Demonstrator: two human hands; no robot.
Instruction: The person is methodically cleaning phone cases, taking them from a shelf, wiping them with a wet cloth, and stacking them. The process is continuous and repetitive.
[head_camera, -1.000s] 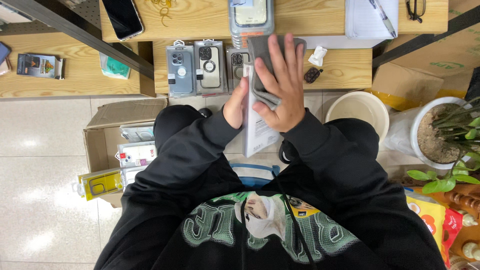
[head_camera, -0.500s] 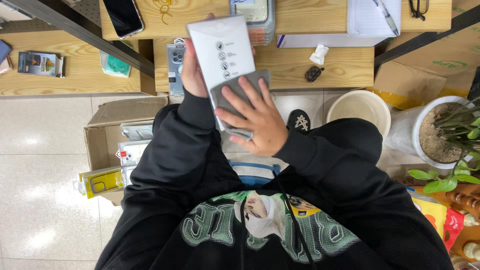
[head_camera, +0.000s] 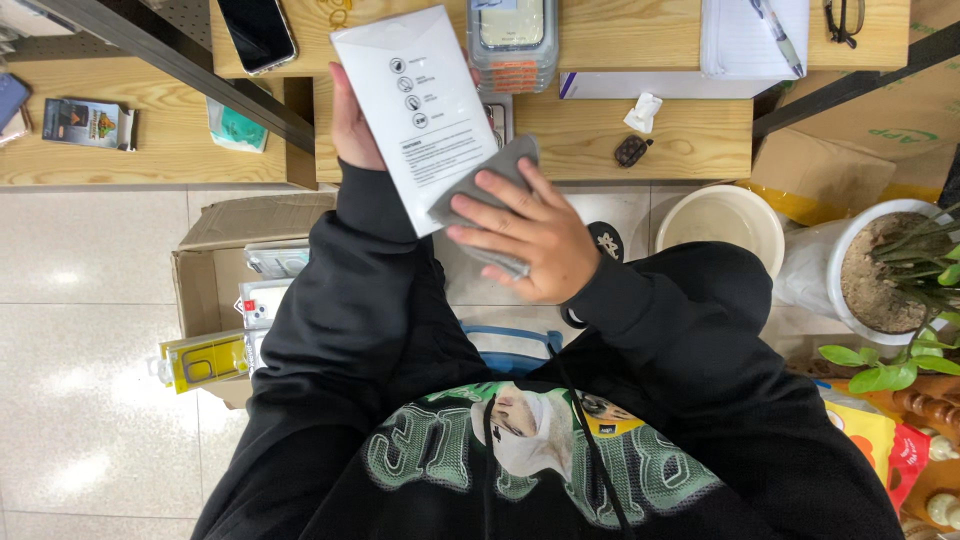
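The white box (head_camera: 420, 110), hidden edge-on behind the hands a second ago, now faces up with its printed back showing, held by the left hand (head_camera: 352, 125) at its far edge. The right hand (head_camera: 530, 235) sits lower, pressing the grey cloth (head_camera: 490, 195) onto the box's near corner rather than its upper part.

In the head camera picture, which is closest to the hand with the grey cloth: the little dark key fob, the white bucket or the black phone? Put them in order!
From the right hand:
1. Small dark key fob, just beyond it on the wooden shelf.
2. Round white bucket, on the floor off to its side; close to the fob's distance, slightly farther.
3. Flat black phone, clearly farthest, on the far shelf corner.
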